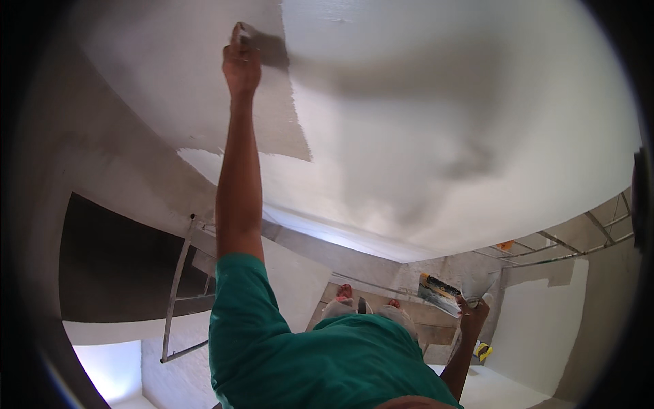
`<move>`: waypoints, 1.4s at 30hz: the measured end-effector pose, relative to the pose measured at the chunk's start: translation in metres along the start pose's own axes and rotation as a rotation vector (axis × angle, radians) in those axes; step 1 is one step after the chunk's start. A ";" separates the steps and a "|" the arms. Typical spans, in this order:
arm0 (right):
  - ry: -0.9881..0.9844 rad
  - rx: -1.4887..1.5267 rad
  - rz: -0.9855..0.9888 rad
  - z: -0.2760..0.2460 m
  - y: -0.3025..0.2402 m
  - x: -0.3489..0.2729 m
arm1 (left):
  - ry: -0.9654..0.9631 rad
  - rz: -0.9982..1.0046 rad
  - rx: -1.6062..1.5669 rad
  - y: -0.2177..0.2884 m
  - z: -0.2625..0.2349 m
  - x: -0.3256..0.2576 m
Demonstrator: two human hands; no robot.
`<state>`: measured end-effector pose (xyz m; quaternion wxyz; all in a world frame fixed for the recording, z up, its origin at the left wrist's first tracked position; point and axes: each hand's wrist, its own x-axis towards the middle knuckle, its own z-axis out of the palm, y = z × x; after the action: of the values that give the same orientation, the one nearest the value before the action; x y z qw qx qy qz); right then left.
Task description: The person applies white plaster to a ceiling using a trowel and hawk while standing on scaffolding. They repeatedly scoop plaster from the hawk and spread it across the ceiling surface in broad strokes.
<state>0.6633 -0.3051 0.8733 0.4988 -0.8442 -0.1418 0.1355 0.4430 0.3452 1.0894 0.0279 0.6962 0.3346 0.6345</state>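
My left hand is raised at the upper left, closed round a flat scraper pressed near the plastered surface. Its blade is hard to tell from the dark shadow beside it. Around it lies a grey-beige coat with a ragged edge against the white surface. Lower right, my right hand grips a broad trowel with a pale blade and a black and yellowish back. It is held low beside my body, apart from the surface.
I stand on wooden planks. A metal scaffold frame rises at the left, beside a dark opening. More metal rails run along the right. A yellow and black object lies below my right hand.
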 end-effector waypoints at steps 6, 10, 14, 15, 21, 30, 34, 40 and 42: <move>-0.053 -0.048 0.079 -0.002 -0.011 0.002 | -0.041 0.116 0.179 -0.009 0.001 -0.016; -0.081 -0.040 0.057 -0.005 -0.020 -0.001 | 0.003 0.094 0.120 0.015 -0.009 -0.001; -0.098 -0.033 0.025 -0.005 -0.021 0.002 | 0.009 0.183 0.233 0.014 -0.006 0.002; -0.096 -0.029 0.027 -0.005 -0.021 0.002 | -0.010 0.190 0.282 0.012 -0.004 0.000; -0.085 -0.049 -0.044 -0.004 -0.021 0.003 | 0.033 0.110 0.239 0.023 -0.016 0.008; -0.153 -0.006 -0.036 -0.006 -0.027 0.006 | 0.015 0.005 -0.086 0.005 -0.027 0.019; -0.165 -0.155 -0.095 -0.013 -0.013 0.012 | 0.019 -0.143 -0.122 0.022 -0.009 0.021; -0.178 -0.053 -0.042 -0.007 -0.019 0.012 | -0.239 0.049 0.424 -0.022 -0.008 -0.067; -0.179 -0.018 -0.015 -0.007 -0.014 0.013 | -0.632 -0.364 0.672 -0.013 -0.011 -0.117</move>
<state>0.6761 -0.2996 0.8879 0.4775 -0.8322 -0.1934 0.2051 0.4310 0.2925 0.9844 0.0125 0.7552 0.6121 0.2342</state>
